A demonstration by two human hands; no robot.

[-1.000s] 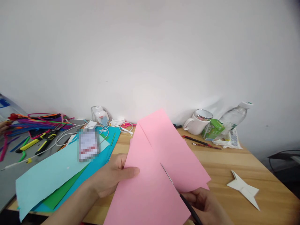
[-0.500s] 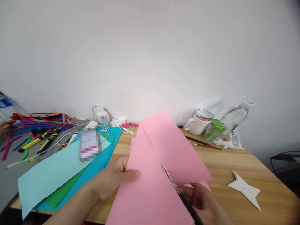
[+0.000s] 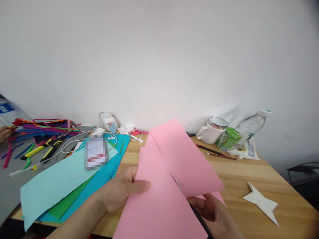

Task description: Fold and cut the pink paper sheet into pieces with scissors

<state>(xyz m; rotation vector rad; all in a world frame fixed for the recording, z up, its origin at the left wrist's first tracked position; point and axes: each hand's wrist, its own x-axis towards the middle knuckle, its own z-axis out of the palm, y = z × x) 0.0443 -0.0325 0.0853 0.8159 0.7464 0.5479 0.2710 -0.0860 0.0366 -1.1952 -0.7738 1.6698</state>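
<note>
A large sheet of pink paper [image 3: 154, 199] is held up over the wooden table. My left hand [image 3: 124, 189] pinches its left edge, thumb on top and fingers beneath. Black-handled scissors [image 3: 199, 217] are gripped in my right hand [image 3: 209, 209], with the blades in a long cut through the pink sheet. To the right of the cut, a flap of the paper [image 3: 191, 159] lifts and curls upward. More pink paper shows underneath. The lower part of the scissors' handle is partly hidden by the sheet and my fingers.
Light blue paper [image 3: 57, 182] and a phone [image 3: 96, 152] lie left, near pliers [image 3: 53, 146] and coloured pipe cleaners [image 3: 47, 127]. A white mug [image 3: 211, 131], green carton [image 3: 228, 138] and water bottle [image 3: 253, 124] stand at the back right. A folded white paper shape [image 3: 261, 202] lies right. Another person's hand [image 3: 5, 133] shows far left.
The scissor blades have closed further and their tip sits slightly farther along the pink paper. My left hand keeps its hold. The view has shifted very slightly.
</note>
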